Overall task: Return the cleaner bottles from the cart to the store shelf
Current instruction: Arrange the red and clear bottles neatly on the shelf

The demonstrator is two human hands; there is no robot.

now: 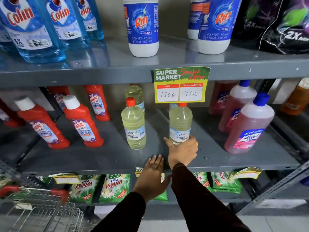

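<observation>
The right hand (183, 152), at centre frame, has its grip wrapped around the base of a pale yellow bleach bottle (180, 122), which stands upright on the middle shelf (100, 158) under the price sign (181, 85). The left hand (153, 173) lies flat, fingers spread, on the shelf's front edge. Another bleach bottle (133, 128) stands left of it. The cart (33, 208) sits lower left.

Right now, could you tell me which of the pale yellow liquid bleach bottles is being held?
The rightmost red-capped pale yellow bleach bottle, below the price sign: the right hand grips its base. The other two stand untouched further left.
</observation>
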